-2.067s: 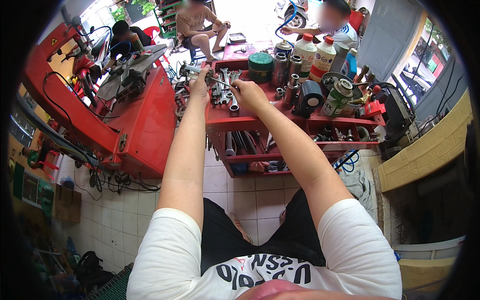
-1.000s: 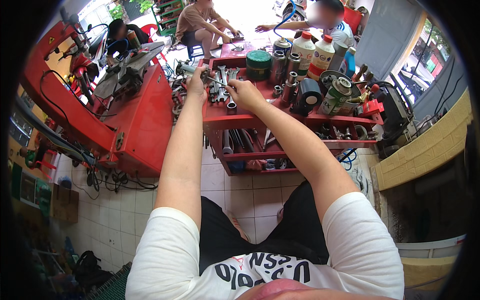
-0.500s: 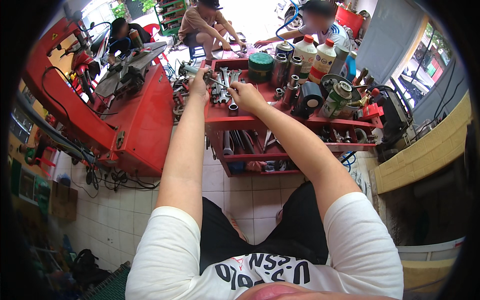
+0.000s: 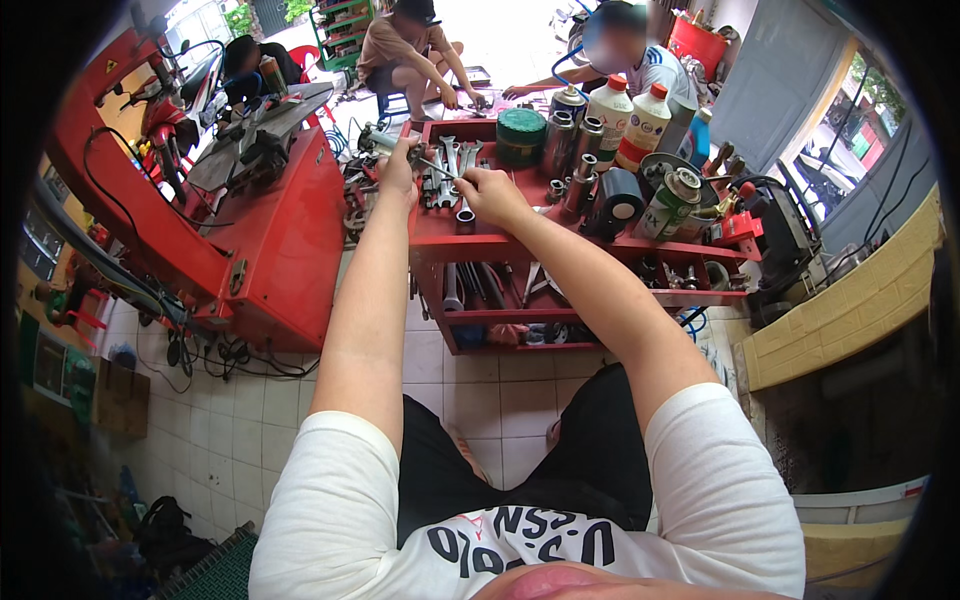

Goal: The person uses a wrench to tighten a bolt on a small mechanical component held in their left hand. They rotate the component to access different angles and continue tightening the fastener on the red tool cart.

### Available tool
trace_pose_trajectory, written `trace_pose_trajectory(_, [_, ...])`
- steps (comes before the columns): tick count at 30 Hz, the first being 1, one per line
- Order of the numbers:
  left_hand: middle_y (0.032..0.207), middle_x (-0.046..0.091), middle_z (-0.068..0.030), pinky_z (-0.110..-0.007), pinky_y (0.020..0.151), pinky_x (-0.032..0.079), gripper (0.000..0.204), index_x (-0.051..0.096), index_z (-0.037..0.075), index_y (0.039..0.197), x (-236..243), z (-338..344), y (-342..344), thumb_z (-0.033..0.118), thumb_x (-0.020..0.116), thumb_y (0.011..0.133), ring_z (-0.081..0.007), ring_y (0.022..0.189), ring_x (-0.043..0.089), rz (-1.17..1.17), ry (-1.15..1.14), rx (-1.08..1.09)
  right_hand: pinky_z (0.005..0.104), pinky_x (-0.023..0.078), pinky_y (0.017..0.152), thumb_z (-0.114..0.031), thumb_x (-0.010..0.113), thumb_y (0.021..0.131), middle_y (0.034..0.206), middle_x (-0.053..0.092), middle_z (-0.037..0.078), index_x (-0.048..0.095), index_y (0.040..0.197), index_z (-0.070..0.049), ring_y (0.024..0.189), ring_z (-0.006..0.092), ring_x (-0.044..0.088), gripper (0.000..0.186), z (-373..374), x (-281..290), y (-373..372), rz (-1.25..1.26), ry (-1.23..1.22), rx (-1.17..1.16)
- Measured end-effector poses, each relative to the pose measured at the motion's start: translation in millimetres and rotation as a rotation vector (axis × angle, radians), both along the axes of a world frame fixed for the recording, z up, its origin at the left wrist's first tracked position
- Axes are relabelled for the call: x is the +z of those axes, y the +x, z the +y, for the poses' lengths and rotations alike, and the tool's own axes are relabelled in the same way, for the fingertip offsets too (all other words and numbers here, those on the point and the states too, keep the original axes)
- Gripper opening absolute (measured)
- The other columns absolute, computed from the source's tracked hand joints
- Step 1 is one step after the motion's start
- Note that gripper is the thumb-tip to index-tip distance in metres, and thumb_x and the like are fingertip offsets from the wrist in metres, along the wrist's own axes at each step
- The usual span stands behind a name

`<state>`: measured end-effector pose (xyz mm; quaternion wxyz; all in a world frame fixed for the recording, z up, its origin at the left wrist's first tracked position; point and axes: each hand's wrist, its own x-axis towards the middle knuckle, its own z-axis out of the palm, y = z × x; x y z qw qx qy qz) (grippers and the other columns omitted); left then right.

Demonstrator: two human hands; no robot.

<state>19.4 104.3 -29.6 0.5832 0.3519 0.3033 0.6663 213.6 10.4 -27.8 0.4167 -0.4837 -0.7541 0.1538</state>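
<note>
My left hand (image 4: 397, 172) is closed around a greyish cylindrical metal part (image 4: 380, 140) above the left end of a red tool cart (image 4: 450, 240). In my right hand (image 4: 492, 197) is a thin metal rod-like tool (image 4: 437, 168); its handle end is hidden by the fingers. The tool's far tip reaches toward the part at my left hand, but I cannot make out whether they touch. Beneath and beside the tool lie several wrenches (image 4: 448, 160). A short metal socket (image 4: 465, 217) stands on the cart just below my right hand.
On the cart stand a green tub (image 4: 521, 136), red-capped bottles (image 4: 645, 125), tall sockets (image 4: 580, 185) and a spray can (image 4: 673, 203). A red machine (image 4: 270, 250) is at the left. Beyond the cart, a person in brown (image 4: 400, 55) and another in white (image 4: 660, 75) work low down.
My hands keep almost the same place and grip. The person in white at the back has shifted left, and the hands of the person in brown have moved slightly.
</note>
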Motion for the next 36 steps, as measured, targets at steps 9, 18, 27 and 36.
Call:
trace_pose_trajectory(9, [0.091, 0.071, -0.0063, -0.033, 0.068, 0.061, 0.044, 0.062, 0.011, 0.127, 14, -13, 9, 0.043, 0.069, 0.099, -0.0206, 0.076, 0.074, 0.019, -0.028, -0.008, 0.0508, 0.054, 0.075, -0.026, 0.067, 0.1, 0.085, 0.071, 0.026, 0.074, 0.097, -0.001, 0.082, 0.0455, 0.07, 0.027, 1, 0, 6, 0.056, 0.016, -0.026])
trace_pose_trajectory(18, [0.098, 0.07, -0.0045, -0.034, 0.071, 0.059, 0.058, 0.058, 0.014, 0.145, 6, -3, 0, 0.052, 0.061, 0.101, -0.0177, 0.08, 0.073, 0.047, 0.012, -0.009, 0.0519, 0.054, 0.073, -0.024, 0.068, 0.099, 0.084, 0.071, 0.025, 0.073, 0.093, -0.001, 0.082, 0.0463, 0.069, 0.025, 2, 4, 2, 0.023, 0.118, -0.012])
trace_pose_trajectory(27, [0.095, 0.07, -0.002, -0.029, 0.062, 0.062, 0.043, 0.056, 0.009, 0.113, 5, 1, 0, 0.042, 0.078, 0.097, -0.0134, 0.078, 0.071, -0.014, 0.065, 0.026, 0.0474, 0.049, 0.063, -0.018, 0.069, 0.1, 0.078, 0.067, 0.025, 0.069, 0.093, 0.003, 0.07, 0.0447, 0.065, 0.022, 6, 1, 4, 0.039, 0.186, -0.05])
trace_pose_trajectory(36, [0.094, 0.073, -0.0044, -0.034, 0.072, 0.062, 0.024, 0.064, 0.007, 0.106, -3, 6, -10, 0.029, 0.069, 0.099, -0.0185, 0.084, 0.074, -0.077, 0.051, -0.006, 0.0549, 0.054, 0.075, -0.029, 0.066, 0.099, 0.085, 0.072, 0.024, 0.072, 0.093, -0.002, 0.084, 0.0466, 0.069, 0.028, 11, -3, 1, -0.007, 0.102, -0.12])
